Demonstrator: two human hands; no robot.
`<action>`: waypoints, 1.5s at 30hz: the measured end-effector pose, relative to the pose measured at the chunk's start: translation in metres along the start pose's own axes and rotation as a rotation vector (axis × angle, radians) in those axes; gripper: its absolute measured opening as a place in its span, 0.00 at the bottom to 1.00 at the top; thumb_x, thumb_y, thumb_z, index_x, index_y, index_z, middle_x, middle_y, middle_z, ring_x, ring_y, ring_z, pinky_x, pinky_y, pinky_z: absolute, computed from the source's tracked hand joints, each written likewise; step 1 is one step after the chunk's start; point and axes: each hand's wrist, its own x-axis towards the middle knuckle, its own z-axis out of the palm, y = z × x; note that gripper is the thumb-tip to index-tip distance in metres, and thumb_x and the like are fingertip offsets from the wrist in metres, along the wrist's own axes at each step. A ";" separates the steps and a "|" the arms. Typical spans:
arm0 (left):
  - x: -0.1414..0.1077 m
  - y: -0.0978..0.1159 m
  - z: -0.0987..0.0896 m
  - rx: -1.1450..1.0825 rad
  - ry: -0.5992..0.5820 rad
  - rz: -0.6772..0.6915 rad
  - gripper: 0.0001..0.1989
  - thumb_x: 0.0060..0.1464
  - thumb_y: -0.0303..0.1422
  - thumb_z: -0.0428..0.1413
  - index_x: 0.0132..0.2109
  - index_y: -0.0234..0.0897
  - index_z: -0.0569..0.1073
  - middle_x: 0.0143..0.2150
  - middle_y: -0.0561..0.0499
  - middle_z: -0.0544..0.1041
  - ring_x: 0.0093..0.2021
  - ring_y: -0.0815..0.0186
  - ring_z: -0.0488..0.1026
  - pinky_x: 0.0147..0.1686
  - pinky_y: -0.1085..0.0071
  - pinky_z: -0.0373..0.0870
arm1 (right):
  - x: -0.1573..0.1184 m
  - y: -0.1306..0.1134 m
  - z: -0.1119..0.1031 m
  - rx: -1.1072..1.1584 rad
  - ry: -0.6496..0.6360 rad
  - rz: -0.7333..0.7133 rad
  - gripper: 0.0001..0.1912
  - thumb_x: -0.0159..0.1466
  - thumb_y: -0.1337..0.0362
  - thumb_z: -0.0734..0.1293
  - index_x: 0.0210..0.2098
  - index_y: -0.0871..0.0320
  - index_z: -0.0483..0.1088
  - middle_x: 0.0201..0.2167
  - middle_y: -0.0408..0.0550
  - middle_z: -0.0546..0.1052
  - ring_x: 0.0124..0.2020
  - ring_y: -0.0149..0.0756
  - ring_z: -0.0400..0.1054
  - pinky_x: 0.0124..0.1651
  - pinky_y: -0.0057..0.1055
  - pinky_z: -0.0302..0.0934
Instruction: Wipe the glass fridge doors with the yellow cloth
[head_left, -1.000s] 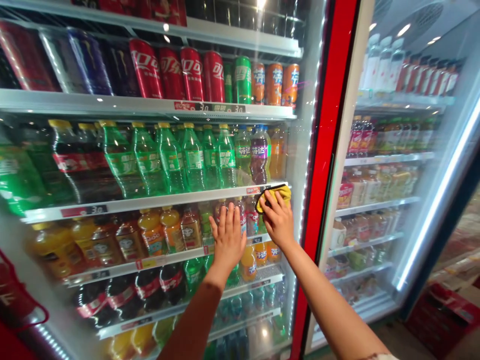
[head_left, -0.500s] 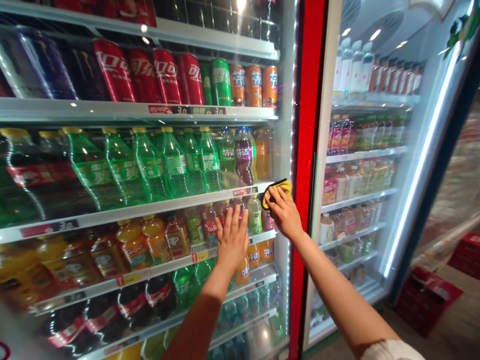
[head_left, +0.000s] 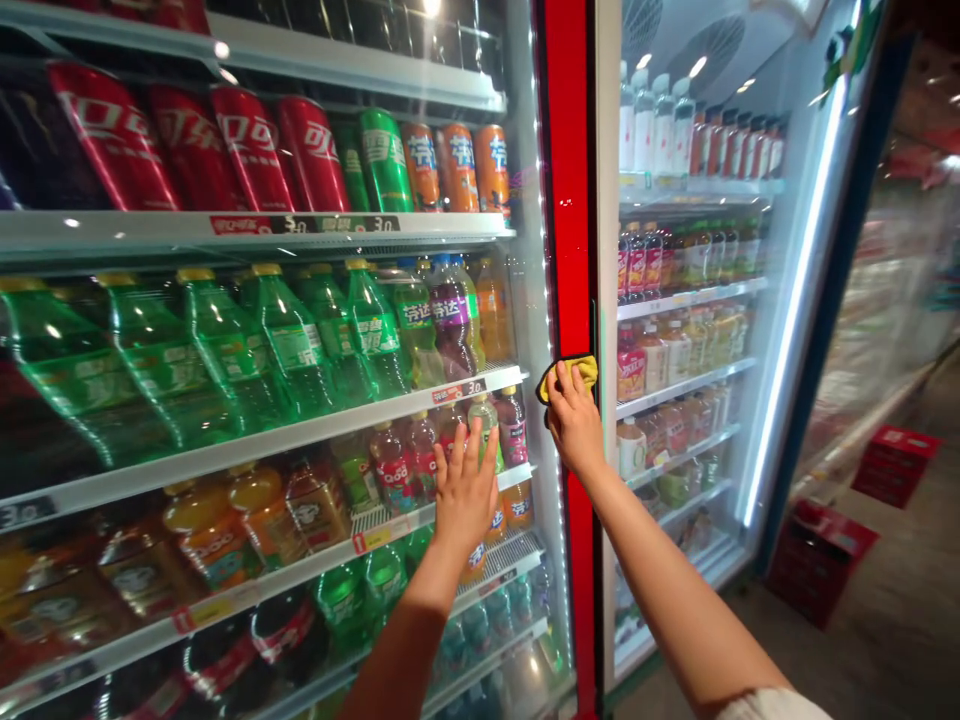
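Note:
My right hand (head_left: 574,418) presses a yellow cloth with a black edge (head_left: 581,372) against the red door frame (head_left: 574,250) of a drinks fridge. Part of the cloth is hidden under the fingers. Lower and to the left, my left hand (head_left: 466,495) lies flat on the glass door with its fingers spread, holding nothing. Behind the glass stand green soda bottles (head_left: 289,335), red cans (head_left: 251,145) and orange cans (head_left: 459,165) on white shelves (head_left: 405,402).
Right of the red frame stands a second glass-front fridge with bottles on its shelves (head_left: 690,292) and a bright vertical light strip (head_left: 799,270). Two red boxes (head_left: 817,560) sit on the floor at the far right.
My right hand has carried the cloth rightwards from the glass edge onto the red frame. The view has turned to the right. My left hand stays flat and spread on the glass.

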 end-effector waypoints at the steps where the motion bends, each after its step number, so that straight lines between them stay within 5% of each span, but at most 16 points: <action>1: 0.000 0.001 0.001 -0.002 -0.003 0.000 0.42 0.60 0.30 0.58 0.76 0.43 0.48 0.77 0.44 0.48 0.77 0.51 0.41 0.74 0.43 0.37 | -0.005 -0.002 0.003 0.006 0.014 0.041 0.37 0.68 0.74 0.59 0.75 0.54 0.48 0.75 0.54 0.52 0.77 0.50 0.36 0.72 0.55 0.53; 5: -0.003 0.002 0.004 -0.014 -0.011 -0.004 0.45 0.59 0.32 0.60 0.76 0.44 0.46 0.77 0.44 0.46 0.77 0.50 0.42 0.74 0.44 0.38 | -0.045 -0.010 0.019 0.019 0.056 0.181 0.43 0.67 0.74 0.59 0.76 0.50 0.37 0.77 0.54 0.44 0.77 0.53 0.35 0.71 0.59 0.54; 10: -0.006 0.002 0.004 -0.022 0.001 0.006 0.47 0.59 0.32 0.61 0.76 0.44 0.43 0.78 0.45 0.46 0.77 0.52 0.41 0.75 0.47 0.38 | -0.082 -0.010 0.028 0.081 0.053 0.225 0.42 0.68 0.74 0.56 0.76 0.48 0.34 0.77 0.54 0.43 0.77 0.52 0.33 0.71 0.62 0.53; 19: 0.006 0.003 0.002 -0.092 0.010 -0.012 0.47 0.60 0.29 0.59 0.76 0.46 0.40 0.78 0.44 0.44 0.77 0.49 0.42 0.73 0.41 0.41 | 0.031 0.011 0.006 0.116 0.106 0.128 0.41 0.65 0.73 0.57 0.75 0.52 0.44 0.77 0.51 0.44 0.77 0.50 0.35 0.73 0.60 0.47; 22: 0.010 0.003 0.002 -0.105 0.022 -0.020 0.48 0.59 0.29 0.59 0.76 0.46 0.39 0.78 0.44 0.43 0.77 0.49 0.41 0.74 0.41 0.40 | 0.026 0.011 0.008 0.106 0.135 0.132 0.40 0.66 0.72 0.58 0.75 0.52 0.45 0.77 0.51 0.46 0.77 0.50 0.38 0.73 0.59 0.48; 28: 0.010 0.002 0.002 -0.091 0.039 0.005 0.46 0.60 0.29 0.58 0.76 0.45 0.41 0.78 0.45 0.45 0.77 0.52 0.40 0.74 0.42 0.37 | -0.033 0.005 0.017 0.101 0.138 0.061 0.37 0.67 0.71 0.59 0.74 0.53 0.50 0.75 0.55 0.52 0.77 0.50 0.40 0.72 0.58 0.51; 30: 0.012 -0.001 0.002 -0.083 0.054 0.017 0.44 0.60 0.29 0.58 0.76 0.44 0.44 0.77 0.44 0.47 0.77 0.52 0.41 0.74 0.43 0.36 | -0.024 0.008 0.016 0.103 0.143 0.048 0.37 0.66 0.72 0.58 0.74 0.54 0.51 0.75 0.55 0.52 0.77 0.49 0.39 0.72 0.58 0.51; 36: 0.026 -0.004 -0.004 -0.071 0.092 -0.007 0.41 0.60 0.31 0.59 0.75 0.43 0.50 0.77 0.43 0.49 0.77 0.51 0.39 0.73 0.41 0.34 | 0.077 0.013 -0.002 0.094 0.204 0.059 0.35 0.68 0.69 0.57 0.73 0.51 0.52 0.75 0.50 0.54 0.76 0.49 0.42 0.73 0.57 0.48; 38: 0.029 -0.002 -0.005 -0.079 0.090 -0.027 0.41 0.60 0.32 0.59 0.75 0.43 0.50 0.77 0.43 0.48 0.77 0.50 0.40 0.73 0.41 0.35 | 0.092 0.005 -0.006 0.053 0.226 0.077 0.32 0.70 0.65 0.57 0.73 0.51 0.53 0.75 0.51 0.53 0.76 0.50 0.42 0.72 0.57 0.49; 45: 0.014 -0.014 -0.011 -0.062 0.095 -0.032 0.43 0.62 0.30 0.56 0.76 0.44 0.44 0.78 0.45 0.47 0.77 0.53 0.42 0.74 0.47 0.47 | 0.036 -0.011 -0.007 0.067 0.040 -0.204 0.29 0.71 0.66 0.57 0.71 0.49 0.58 0.71 0.50 0.63 0.75 0.47 0.47 0.72 0.56 0.50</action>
